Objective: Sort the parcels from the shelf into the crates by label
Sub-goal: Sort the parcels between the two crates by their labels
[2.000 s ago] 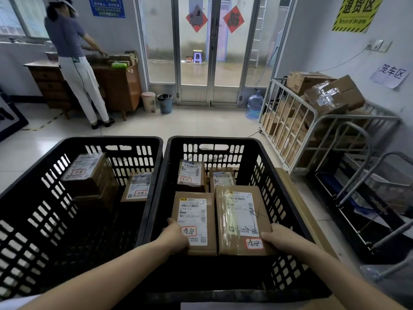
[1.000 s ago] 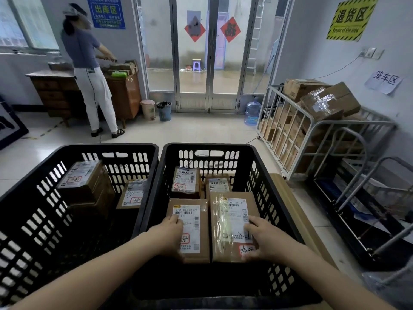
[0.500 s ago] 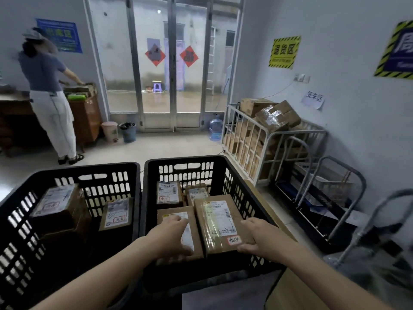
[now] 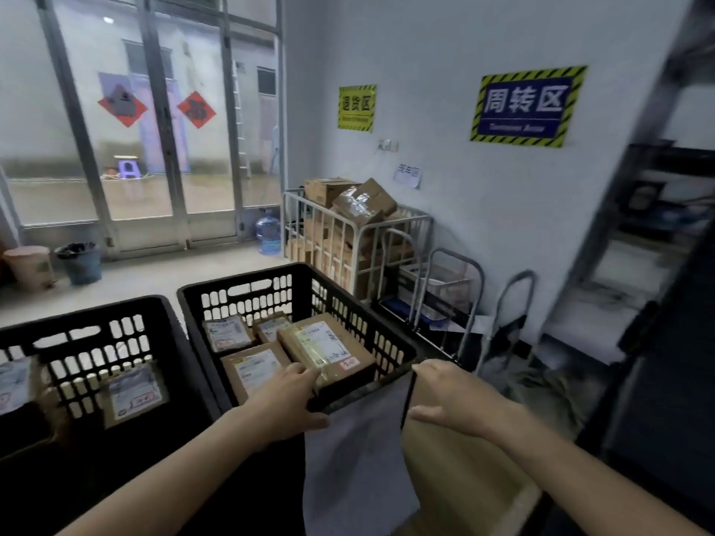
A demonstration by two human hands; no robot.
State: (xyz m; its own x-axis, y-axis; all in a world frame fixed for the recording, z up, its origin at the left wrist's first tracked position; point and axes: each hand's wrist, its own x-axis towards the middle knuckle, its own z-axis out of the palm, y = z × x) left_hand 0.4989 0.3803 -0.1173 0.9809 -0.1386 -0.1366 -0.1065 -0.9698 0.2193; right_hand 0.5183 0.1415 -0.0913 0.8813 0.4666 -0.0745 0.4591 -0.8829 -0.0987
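At nine o'clock of the view a pink bin and a blue bin are seen side by side before the glass doors. At eight o'clock the left crate, black and slotted, is noted; a labelled parcel is propped inside it, and another is cut off by the picture's edge. Just beside it, toward six o'clock, the right crate is set. Four parcels are counted in it: two small parcels at its twelve o'clock end, a flat parcel at its seven o'clock corner, and a large taped parcel laid tilted over the others on its four o'clock side, label up. The left hand is reached over the crate's near rim; its fingers are stretched out and laid against the near corner of the large taped parcel, thumb spread below the rim, nothing clasped. Behind the crate, at one o'clock from it, a water bottle and a white cage trolley heaped with cartons are recorded. The right hand is held released at five o'clock, thumb and forefinger spread, nothing in it; its forefinger tip is just beside the crate's near right corner, and contact cannot be told. A blurred shelf is glimpsed at three o'clock.
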